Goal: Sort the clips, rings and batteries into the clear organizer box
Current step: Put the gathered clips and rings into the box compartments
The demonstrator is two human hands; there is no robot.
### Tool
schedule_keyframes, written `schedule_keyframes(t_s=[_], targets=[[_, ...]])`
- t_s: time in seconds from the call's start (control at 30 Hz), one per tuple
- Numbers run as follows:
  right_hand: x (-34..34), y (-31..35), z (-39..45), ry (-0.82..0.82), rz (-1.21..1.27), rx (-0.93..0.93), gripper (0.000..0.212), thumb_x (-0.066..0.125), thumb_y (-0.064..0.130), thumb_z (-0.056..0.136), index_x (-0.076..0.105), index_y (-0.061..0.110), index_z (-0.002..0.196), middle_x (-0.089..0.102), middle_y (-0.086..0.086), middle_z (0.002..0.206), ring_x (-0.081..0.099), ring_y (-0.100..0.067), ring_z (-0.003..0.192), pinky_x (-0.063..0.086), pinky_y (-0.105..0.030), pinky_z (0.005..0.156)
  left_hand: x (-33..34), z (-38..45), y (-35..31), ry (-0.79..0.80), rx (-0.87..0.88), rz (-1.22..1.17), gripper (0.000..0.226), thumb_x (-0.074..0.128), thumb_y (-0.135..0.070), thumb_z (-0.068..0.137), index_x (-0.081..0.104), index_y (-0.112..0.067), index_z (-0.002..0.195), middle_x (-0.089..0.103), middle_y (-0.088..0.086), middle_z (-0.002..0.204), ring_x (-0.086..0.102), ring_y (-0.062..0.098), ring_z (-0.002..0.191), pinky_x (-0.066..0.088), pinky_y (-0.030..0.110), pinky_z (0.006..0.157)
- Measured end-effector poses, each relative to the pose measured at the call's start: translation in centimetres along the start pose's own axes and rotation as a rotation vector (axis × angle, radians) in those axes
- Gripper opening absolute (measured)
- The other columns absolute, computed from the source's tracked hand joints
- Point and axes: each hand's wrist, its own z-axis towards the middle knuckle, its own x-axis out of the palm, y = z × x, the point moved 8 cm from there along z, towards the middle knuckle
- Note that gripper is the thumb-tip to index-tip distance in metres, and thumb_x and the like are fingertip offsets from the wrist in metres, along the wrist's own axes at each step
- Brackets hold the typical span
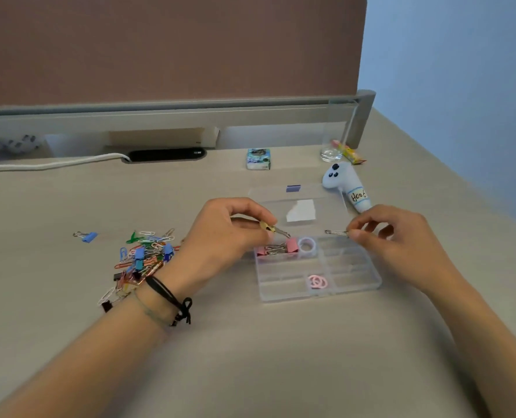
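Observation:
The clear organizer box [356, 285] lies open at centre right, its lid [326, 203] flat behind it. Pink binder clips [292, 245] fill its far left compartment, a pale ring [307, 245] sits beside them, and pink rings [317, 281] lie in a front compartment. My left hand [220, 236] pinches a yellow binder clip [269, 227] above the pink clips. My right hand [401, 239] holds a clip by its wire handles [336, 233] over the box's far right; the clip's body is hidden by my fingers. A pile of coloured clips [143, 256] lies left of my left wrist. No batteries show.
A lone blue binder clip [88, 236] lies far left. Behind the box are a small printed carton [258, 158], a glass [333, 146], a candy wrapper [349, 151] and a pale plush toy [345, 185]. A white cable [51, 165] runs along the back.

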Motion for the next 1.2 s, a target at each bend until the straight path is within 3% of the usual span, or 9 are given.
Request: schedule_keyframes(t_s=[0.1, 0.13, 0.23, 0.33, 0.47, 0.67, 0.87, 1.03, 1.2], targets=[[0.4, -1.0, 0.0, 0.053, -0.114, -0.028, 0.012, 0.077, 0.023, 0.078, 0.074, 0.035, 0.078, 0.070, 0.014, 0.086, 0.061, -0.008, 0.084, 0.052, -0.038, 0.074, 2.3, 1.0, -0.9, 0.041, 0.032, 0.056, 0.019, 0.081, 0.000, 0.075, 0.078, -0.016, 0.084, 0.078, 0.011, 0.087, 0.073, 0.025, 0.075, 0.058, 0.037, 0.072], [0.6, -1.2, 0.0, 0.066, -0.144, -0.043, 0.011, 0.077, 0.025, 0.078, 0.074, 0.035, 0.079, 0.069, 0.015, 0.086, 0.060, -0.006, 0.085, 0.051, -0.036, 0.076, 3.0, 1.3, -1.0, 0.040, 0.039, 0.085, 0.019, 0.082, -0.002, 0.074, 0.078, -0.018, 0.083, 0.078, 0.008, 0.086, 0.072, 0.021, 0.072, 0.058, 0.035, 0.067], [0.8, -1.4, 0.2, 0.055, -0.210, -0.082, 0.009, 0.077, 0.025, 0.079, 0.074, 0.033, 0.082, 0.065, 0.020, 0.083, 0.055, -0.005, 0.085, 0.049, -0.031, 0.077, 4.8, 1.9, -1.6, 0.002, 0.078, 0.223, 0.015, 0.085, -0.010, 0.074, 0.079, -0.021, 0.081, 0.075, -0.005, 0.084, 0.058, -0.004, 0.058, 0.044, 0.010, 0.058], [0.7, -1.4, 0.4, 0.017, -0.261, -0.118, 0.011, 0.076, 0.023, 0.079, 0.075, 0.033, 0.085, 0.067, 0.018, 0.085, 0.050, -0.005, 0.082, 0.044, -0.027, 0.074, 6.7, 2.4, -2.0, -0.022, 0.124, 0.374, 0.012, 0.085, -0.015, 0.073, 0.079, -0.023, 0.079, 0.071, -0.013, 0.079, 0.054, -0.011, 0.060, 0.038, 0.006, 0.056], [1.0, -1.2, 0.4, 0.001, -0.293, -0.163, 0.012, 0.074, 0.018, 0.081, 0.076, 0.030, 0.084, 0.070, 0.016, 0.093, 0.049, -0.009, 0.082, 0.041, -0.026, 0.073, 8.5, 3.0, -2.0, -0.032, 0.150, 0.474, 0.011, 0.085, -0.020, 0.072, 0.075, -0.025, 0.075, 0.069, -0.013, 0.078, 0.062, 0.001, 0.077, 0.045, 0.019, 0.066], [1.4, -2.0, 0.4, 0.029, -0.297, -0.114, 0.017, 0.065, 0.017, 0.083, 0.078, 0.028, 0.084, 0.069, 0.016, 0.105, 0.049, -0.010, 0.092, 0.046, -0.030, 0.078, 9.8, 3.8, -1.5, -0.022, 0.165, 0.606, 0.016, 0.087, -0.028, 0.072, 0.071, -0.028, 0.075, 0.064, -0.014, 0.077, 0.061, 0.006, 0.080, 0.052, 0.029, 0.075], [0.7, -2.0, 0.4, -0.069, -0.330, -0.031, 0.031, 0.058, 0.005, 0.077, 0.079, 0.025, 0.089, 0.070, 0.010, 0.105, 0.056, -0.018, 0.092, 0.047, -0.032, 0.080, 10.8, 4.4, -1.4, 0.033, 0.187, 0.719, 0.018, 0.086, -0.033, 0.073, 0.069, -0.028, 0.076, 0.063, -0.011, 0.084, 0.059, 0.013, 0.085, 0.050, 0.031, 0.072], [0.4, -1.9, 0.3, -0.101, -0.324, -0.004, 0.034, 0.057, 0.006, 0.077, 0.077, 0.026, 0.095, 0.070, 0.008, 0.105, 0.057, -0.018, 0.088, 0.045, -0.029, 0.080, 11.3, 4.8, -1.4, 0.061, 0.218, 0.818, 0.018, 0.084, -0.039, 0.076, 0.070, -0.030, 0.082, 0.055, -0.014, 0.084, 0.057, 0.013, 0.087, 0.039, 0.027, 0.069], [0.9, -1.2, 0.1, -0.097, -0.294, -0.018, 0.031, 0.058, 0.007, 0.078, 0.077, 0.027, 0.093, 0.069, 0.008, 0.103, 0.054, -0.014, 0.083, 0.047, -0.031, 0.080, 11.0, 5.0, -0.6, 0.066, 0.193, 0.800, 0.018, 0.082, -0.046, 0.075, 0.074, -0.033, 0.084, 0.066, -0.010, 0.095, 0.062, 0.013, 0.091, 0.052, 0.033, 0.077]])
